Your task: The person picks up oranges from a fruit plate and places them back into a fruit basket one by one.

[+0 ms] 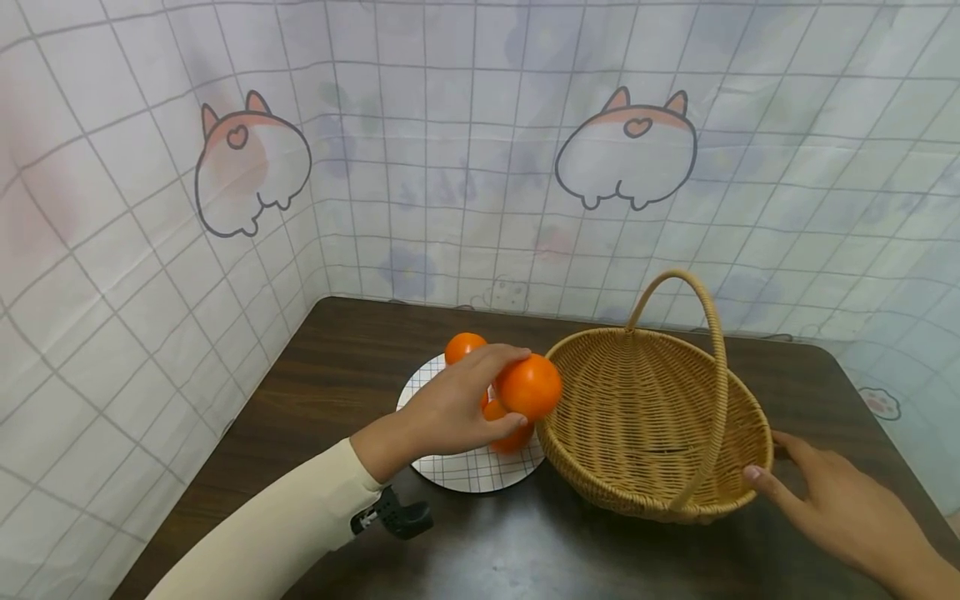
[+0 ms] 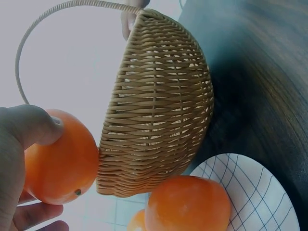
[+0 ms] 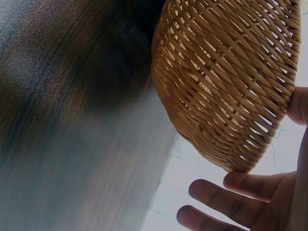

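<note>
My left hand [image 1: 457, 404] holds a smooth orange persimmon [image 1: 530, 387] between thumb and fingers, above the plate's right side and by the basket's left rim. In the left wrist view this persimmon [image 2: 67, 161] overlaps the basket's edge; whether they touch I cannot tell. Below, more persimmons [image 1: 465, 347] sit on a white plate with a blue grid [image 1: 468, 473], partly hidden by the hand. At the right, a wicker basket [image 1: 630, 408] with a tall arched handle shows nothing inside. My right hand [image 1: 855, 500] grips its right rim with thumb and forefinger, the other fingers apart from it.
Everything stands on a dark wood-grain table [image 1: 300, 400]. Grid-patterned cloth [image 1: 450, 167] with cartoon animal prints hangs behind the table and along both sides. A black strap clip [image 1: 405, 512] is on the left wrist, below the cream sleeve [image 1: 300, 517].
</note>
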`<state>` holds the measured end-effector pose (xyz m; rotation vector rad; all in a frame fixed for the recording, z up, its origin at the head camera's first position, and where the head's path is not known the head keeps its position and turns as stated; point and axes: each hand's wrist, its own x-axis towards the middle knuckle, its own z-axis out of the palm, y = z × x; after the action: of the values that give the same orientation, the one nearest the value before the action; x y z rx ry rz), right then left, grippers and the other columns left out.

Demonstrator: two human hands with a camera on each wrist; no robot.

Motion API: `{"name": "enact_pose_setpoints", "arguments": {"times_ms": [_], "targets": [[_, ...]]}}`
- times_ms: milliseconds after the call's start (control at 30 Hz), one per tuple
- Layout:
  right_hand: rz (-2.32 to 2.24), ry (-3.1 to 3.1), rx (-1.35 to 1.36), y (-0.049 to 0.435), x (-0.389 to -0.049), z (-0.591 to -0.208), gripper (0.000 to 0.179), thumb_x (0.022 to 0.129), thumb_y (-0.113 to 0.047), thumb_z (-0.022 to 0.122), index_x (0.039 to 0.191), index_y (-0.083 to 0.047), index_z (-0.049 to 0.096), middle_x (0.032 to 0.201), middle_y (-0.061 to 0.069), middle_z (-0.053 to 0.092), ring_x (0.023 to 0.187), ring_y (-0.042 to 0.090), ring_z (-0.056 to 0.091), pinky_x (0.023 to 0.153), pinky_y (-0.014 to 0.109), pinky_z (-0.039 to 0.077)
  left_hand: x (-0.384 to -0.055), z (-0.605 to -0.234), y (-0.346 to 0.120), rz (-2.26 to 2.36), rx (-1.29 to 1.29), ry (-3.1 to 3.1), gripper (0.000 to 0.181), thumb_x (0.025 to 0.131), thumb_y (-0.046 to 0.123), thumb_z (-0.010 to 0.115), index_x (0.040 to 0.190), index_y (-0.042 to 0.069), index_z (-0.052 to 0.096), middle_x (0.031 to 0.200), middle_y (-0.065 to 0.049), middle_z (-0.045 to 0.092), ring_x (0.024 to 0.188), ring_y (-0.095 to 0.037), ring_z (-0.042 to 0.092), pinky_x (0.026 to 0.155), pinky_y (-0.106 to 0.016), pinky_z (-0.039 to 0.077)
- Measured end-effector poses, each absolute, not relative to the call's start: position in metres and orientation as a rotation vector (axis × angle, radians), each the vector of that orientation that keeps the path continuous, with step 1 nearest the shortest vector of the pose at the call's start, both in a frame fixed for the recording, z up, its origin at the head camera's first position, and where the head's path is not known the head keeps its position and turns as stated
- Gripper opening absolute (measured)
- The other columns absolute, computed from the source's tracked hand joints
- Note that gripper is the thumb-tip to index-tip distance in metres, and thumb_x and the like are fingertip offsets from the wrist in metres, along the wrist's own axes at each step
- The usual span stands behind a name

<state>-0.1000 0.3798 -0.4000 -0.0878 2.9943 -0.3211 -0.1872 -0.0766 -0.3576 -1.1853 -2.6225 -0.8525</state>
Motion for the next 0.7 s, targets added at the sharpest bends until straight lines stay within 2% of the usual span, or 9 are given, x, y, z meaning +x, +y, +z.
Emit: {"name": "enact_pose_setpoints", "arguments": {"times_ms": [333, 700], "targets": [[-0.312, 2.981, -0.081, 0.38, -0.101, -0.4, 0.089, 0.102, -0.064, 0.044, 0.144, 0.015, 0.04, 0.132, 0.047, 0.048, 0.11, 0.066, 0.051, 0.067, 0.068, 0.049, -0.188, -0.354, -0.069, -0.913, -1.188, -2.625, 0.071, 0.088, 0.031, 0.079, 0.149, 0.015, 0.046, 0.148, 0.001, 0.05, 0.129, -0.014, 0.052, 0.101, -0.033, 0.049], [-0.342, 3.008, -0.101, 0.379, -0.097, -0.4, 0.084, 0.103, -0.06, 0.047, 0.145, 0.013, 0.041, 0.132, 0.046, 0.049, 0.11, 0.066, 0.052, 0.064, 0.067, 0.051, -0.187, -0.354, -0.06, -0.906, -1.187, -2.639, 0.071, 0.088, 0.035, 0.078, 0.149, 0.018, 0.047, 0.148, 0.002, 0.05, 0.127, -0.013, 0.054, 0.098, -0.034, 0.051]]}}
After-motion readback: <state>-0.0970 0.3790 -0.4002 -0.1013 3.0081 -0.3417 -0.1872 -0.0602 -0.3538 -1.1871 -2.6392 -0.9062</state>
